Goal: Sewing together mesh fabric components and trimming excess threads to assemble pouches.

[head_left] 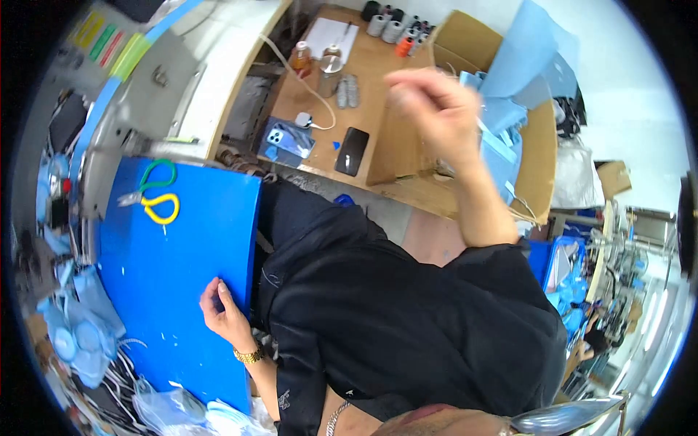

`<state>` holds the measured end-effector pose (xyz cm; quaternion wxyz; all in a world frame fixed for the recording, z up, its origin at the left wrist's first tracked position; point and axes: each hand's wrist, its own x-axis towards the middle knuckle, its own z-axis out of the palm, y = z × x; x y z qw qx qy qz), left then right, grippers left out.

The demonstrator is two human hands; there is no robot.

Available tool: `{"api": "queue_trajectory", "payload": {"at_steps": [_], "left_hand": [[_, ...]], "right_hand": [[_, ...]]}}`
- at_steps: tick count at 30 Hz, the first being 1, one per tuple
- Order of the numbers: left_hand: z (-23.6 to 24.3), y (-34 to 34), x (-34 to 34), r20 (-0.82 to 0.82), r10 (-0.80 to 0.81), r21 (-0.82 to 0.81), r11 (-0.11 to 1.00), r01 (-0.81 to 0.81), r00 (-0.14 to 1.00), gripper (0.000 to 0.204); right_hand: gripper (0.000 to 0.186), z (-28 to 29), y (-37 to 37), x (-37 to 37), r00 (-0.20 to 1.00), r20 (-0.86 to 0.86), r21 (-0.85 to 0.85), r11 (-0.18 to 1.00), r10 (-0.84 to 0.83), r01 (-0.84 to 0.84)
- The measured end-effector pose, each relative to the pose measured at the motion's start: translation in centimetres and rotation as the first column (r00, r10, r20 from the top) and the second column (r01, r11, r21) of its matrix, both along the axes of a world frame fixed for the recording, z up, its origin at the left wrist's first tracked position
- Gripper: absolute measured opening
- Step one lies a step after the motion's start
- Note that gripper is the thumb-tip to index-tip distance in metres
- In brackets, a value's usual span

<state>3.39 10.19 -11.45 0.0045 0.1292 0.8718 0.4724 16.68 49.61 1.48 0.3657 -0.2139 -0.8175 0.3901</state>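
My left hand (225, 316), with a gold band at its wrist, is over the right edge of a blue work board (189, 254). Its fingers are curled in toward the thumb, and I see nothing between them. Snips (149, 202) with one green and one yellow handle lie farther up the board, away from that hand. Raised over an open cardboard box (538, 156) is my right hand (440, 112). Its fingers point left, and motion blurs them, so I cannot make out whether they hold anything. Light blue fabric (509, 116) fills part of the box.
A grey sewing machine (156, 80) stands at the upper left. On the wooden table (382, 87) are a black phone (352, 151), a blue phone (291, 138), bottles (300, 59) and several thread spools (392, 30). Blue fabric pieces (80, 330) heap at the lower left.
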Motion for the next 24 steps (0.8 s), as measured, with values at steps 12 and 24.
{"api": "queue_trajectory", "payload": {"at_steps": [12, 24], "left_hand": [[-0.7, 0.9, -0.7, -0.047, -0.034, -0.033, 0.999, 0.033, 0.998, 0.017], [-1.0, 1.3, -0.8, 0.008, 0.002, -0.007, 1.0, -0.002, 1.0, 0.018]], "right_hand": [[0.036, -8.5, 20.9, 15.7, 0.353, 0.915, 0.191, 0.981, -0.194, 0.043], [0.052, -16.3, 16.1, 16.1, 0.08, 0.99, -0.09, 0.953, 0.117, -0.289]]}}
